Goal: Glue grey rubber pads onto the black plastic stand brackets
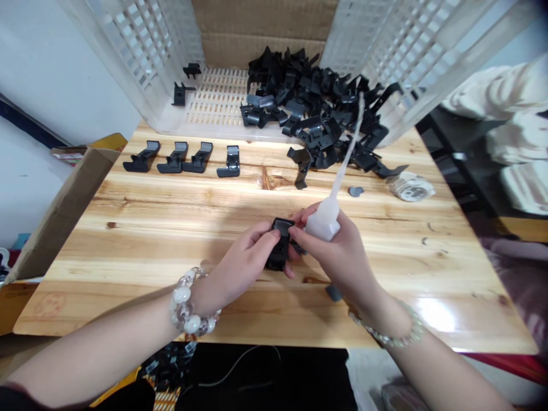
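Observation:
My left hand (pixel 246 265) grips a black plastic bracket (pixel 278 254) from its left side, and the bracket's lower end rests near the wooden tabletop (pixel 171 228). My right hand (pixel 340 251) is shut on a white squeeze bottle (pixel 323 220) with a long, thin nozzle pointing up and away. Its fingertips reach the top edge of the bracket. A small dark piece shows just under those fingers, partly hidden. Beaded bracelets circle both wrists.
Several finished-looking black brackets (pixel 197 157) stand in a row on the far table. A heap of black brackets (pixel 317 108) lies in a white slatted plastic crate (pixel 141 51). Small grey pads (pixel 355 191) and a tape roll (pixel 410 186) lie right; a cardboard box (pixel 64 211) stands left.

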Action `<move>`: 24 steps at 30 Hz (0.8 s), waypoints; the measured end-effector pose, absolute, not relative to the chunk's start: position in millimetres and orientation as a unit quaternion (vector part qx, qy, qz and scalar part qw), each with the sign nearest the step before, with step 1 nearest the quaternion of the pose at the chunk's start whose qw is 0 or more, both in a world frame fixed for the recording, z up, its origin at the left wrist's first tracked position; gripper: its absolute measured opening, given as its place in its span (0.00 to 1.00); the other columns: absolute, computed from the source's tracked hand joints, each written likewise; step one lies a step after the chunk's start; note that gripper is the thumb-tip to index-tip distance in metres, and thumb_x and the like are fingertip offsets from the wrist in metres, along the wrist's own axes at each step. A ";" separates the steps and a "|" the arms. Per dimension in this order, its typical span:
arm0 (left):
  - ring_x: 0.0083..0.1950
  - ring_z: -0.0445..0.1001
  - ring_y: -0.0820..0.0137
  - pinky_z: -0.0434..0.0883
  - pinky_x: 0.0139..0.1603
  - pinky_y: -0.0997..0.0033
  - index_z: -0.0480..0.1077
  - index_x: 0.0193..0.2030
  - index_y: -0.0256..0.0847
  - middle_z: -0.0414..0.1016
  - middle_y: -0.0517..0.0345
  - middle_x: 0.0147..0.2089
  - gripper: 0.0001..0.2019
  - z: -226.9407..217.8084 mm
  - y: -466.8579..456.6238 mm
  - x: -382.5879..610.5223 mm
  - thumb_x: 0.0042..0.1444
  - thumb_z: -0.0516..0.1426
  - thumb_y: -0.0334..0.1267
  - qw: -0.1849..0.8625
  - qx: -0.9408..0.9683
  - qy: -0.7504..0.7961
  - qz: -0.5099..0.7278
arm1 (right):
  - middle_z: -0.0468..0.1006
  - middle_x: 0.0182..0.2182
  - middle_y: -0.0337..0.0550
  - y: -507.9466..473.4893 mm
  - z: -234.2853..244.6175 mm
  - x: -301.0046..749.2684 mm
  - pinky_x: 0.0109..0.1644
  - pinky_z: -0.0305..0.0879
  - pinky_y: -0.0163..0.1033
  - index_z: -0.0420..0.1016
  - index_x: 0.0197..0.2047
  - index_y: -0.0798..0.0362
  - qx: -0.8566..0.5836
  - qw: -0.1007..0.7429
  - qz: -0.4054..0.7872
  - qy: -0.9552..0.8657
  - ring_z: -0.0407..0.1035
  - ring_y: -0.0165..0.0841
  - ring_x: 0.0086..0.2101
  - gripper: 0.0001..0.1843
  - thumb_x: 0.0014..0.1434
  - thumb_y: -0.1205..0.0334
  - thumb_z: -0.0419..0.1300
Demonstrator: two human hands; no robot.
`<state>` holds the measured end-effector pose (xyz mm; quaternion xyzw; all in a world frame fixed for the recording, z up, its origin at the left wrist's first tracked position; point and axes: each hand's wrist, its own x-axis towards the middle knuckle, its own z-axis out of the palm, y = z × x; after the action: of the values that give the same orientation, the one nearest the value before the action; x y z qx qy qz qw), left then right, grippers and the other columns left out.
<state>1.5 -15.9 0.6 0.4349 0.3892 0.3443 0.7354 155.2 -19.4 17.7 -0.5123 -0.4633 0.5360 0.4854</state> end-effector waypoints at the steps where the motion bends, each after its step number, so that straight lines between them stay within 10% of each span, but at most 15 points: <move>1: 0.24 0.76 0.72 0.75 0.34 0.69 0.70 0.41 0.36 0.80 0.55 0.36 0.12 0.2 -15.8 1.7 0.63 0.50 0.41 0.734 0.437 0.389 0.345 | 0.73 0.27 0.33 -19.8 17.7 154.4 0.24 0.67 0.34 0.66 0.34 0.50 -0.516 0.483 0.532 -0.467 0.68 0.26 0.20 0.12 0.51 0.65 0.66; 24: 0.30 0.78 0.68 0.76 0.35 0.68 0.70 0.41 0.38 0.79 0.57 0.34 0.10 3.8 -14.0 1.3 0.62 0.51 0.40 0.737 0.423 0.420 0.319 | 0.72 0.28 0.34 -19.9 11.5 154.5 0.27 0.66 0.36 0.65 0.33 0.50 -0.523 0.494 0.499 -0.484 0.67 0.27 0.22 0.10 0.51 0.67 0.65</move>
<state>1.3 -14.0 3.8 0.4232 0.4196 0.3191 0.7369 154.5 -19.9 11.5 -0.5227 -0.4836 0.4986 0.4943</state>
